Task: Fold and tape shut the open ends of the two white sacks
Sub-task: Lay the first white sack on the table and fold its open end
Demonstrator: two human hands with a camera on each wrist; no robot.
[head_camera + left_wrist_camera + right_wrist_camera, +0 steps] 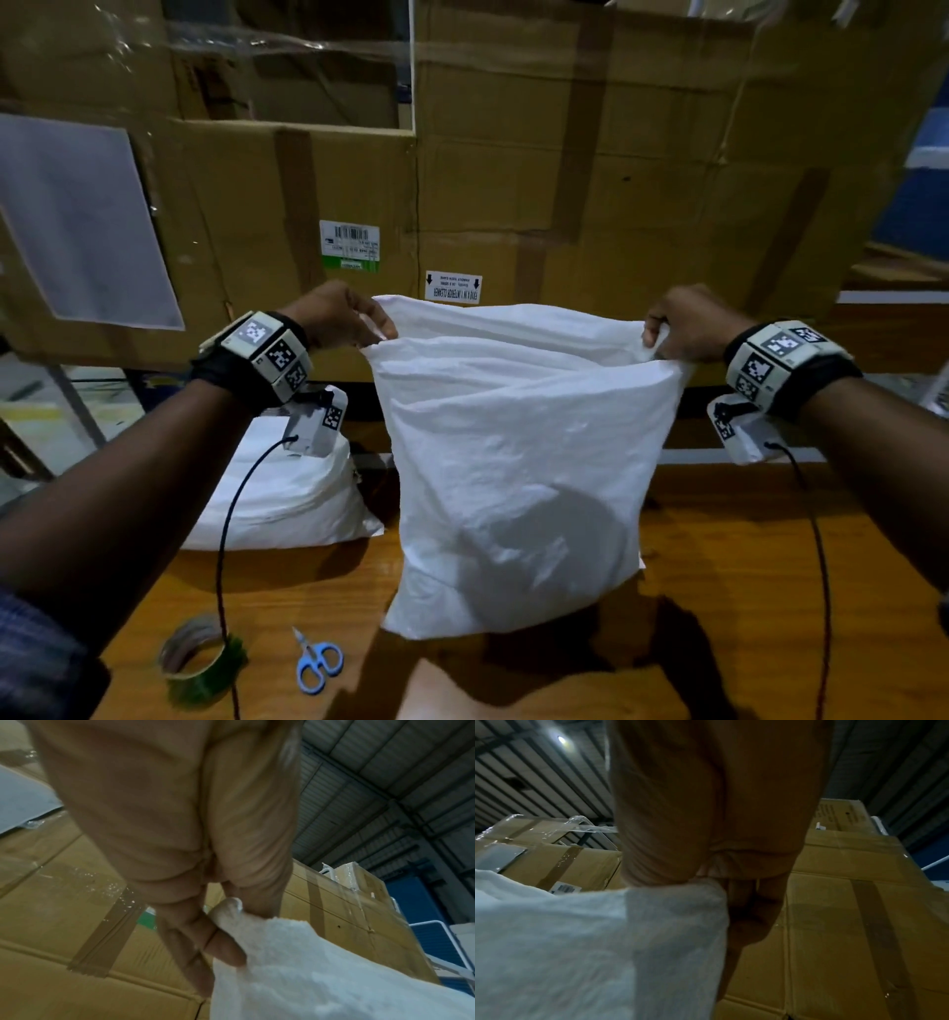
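Note:
A white sack [518, 462] hangs upright over the wooden table [744, 591], its open top stretched between my hands. My left hand [354, 321] pinches the top left corner, and my right hand [683, 329] grips the top right corner. In the left wrist view my left hand [205, 923] curls round the sack cloth [295, 973]. In the right wrist view my right hand [731, 892] bunches the sack's corner [675, 902]. A second white sack [287, 493] lies on the table at the left behind my forearm. A roll of tape [197, 663] and blue-handled scissors [316, 665] lie near the front edge.
Large taped cardboard boxes [565, 180] stand like a wall right behind the table. A paper sheet [77, 221] is stuck on the left box. Cables [226, 539] hang from both wrist units over the table. Something pale [441, 694] shows at the bottom edge.

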